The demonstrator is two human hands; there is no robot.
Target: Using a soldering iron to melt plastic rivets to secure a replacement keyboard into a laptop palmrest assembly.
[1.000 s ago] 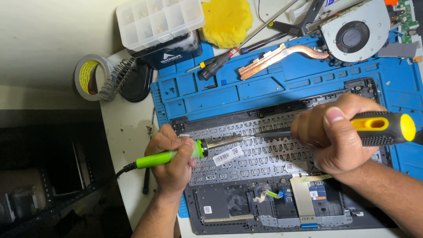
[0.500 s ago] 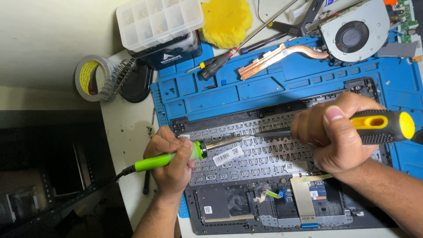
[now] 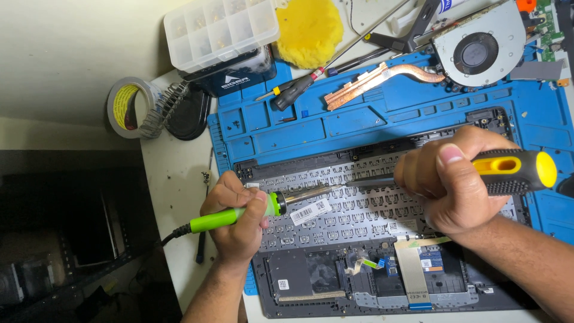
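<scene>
My left hand [image 3: 236, 218] grips a green-handled soldering iron [image 3: 239, 213] whose metal tip lies over the back of a laptop keyboard [image 3: 353, 209]. My right hand [image 3: 448, 182] is closed around a yellow and black screwdriver [image 3: 514, 170], its shaft pointing left across the keyboard toward the iron's tip. The keyboard sits in an opened laptop case [image 3: 371, 287] on a blue work mat [image 3: 335, 125]. A white barcode sticker [image 3: 311, 211] lies just below the iron's tip.
At the back stand a clear parts box [image 3: 221, 30], a yellow pad [image 3: 311, 30], a cooling fan [image 3: 478, 51] with copper heat pipe [image 3: 376, 75], and a small screwdriver [image 3: 296, 90]. A tape roll [image 3: 128, 106] and coiled iron stand [image 3: 173, 107] sit left.
</scene>
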